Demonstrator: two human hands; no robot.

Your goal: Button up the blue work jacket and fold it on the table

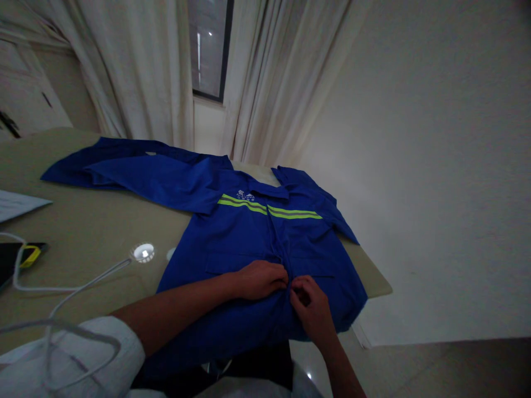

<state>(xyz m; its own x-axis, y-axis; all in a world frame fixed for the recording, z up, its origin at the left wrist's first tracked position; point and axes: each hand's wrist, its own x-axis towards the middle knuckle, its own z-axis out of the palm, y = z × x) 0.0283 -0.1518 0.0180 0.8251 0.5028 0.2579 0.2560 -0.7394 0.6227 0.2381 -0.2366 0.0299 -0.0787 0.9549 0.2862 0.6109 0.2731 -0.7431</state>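
Observation:
A blue work jacket [244,232] with two lime reflective stripes across the chest lies front-up on a beige table [95,232], one sleeve stretched out to the left. My left hand [261,279] is closed, pinching the jacket's front placket near the lower middle. My right hand [311,307] is closed too, fingers pinched on the facing edge of the placket right beside the left hand. What lies between the fingertips is too small to make out beyond the fabric.
A white cable [70,287] with a round white puck [143,252] lies left of the jacket. A dark device with a yellow part [25,257] and a sheet of paper [16,203] sit at the left edge. Curtains and a window stand behind; floor lies right.

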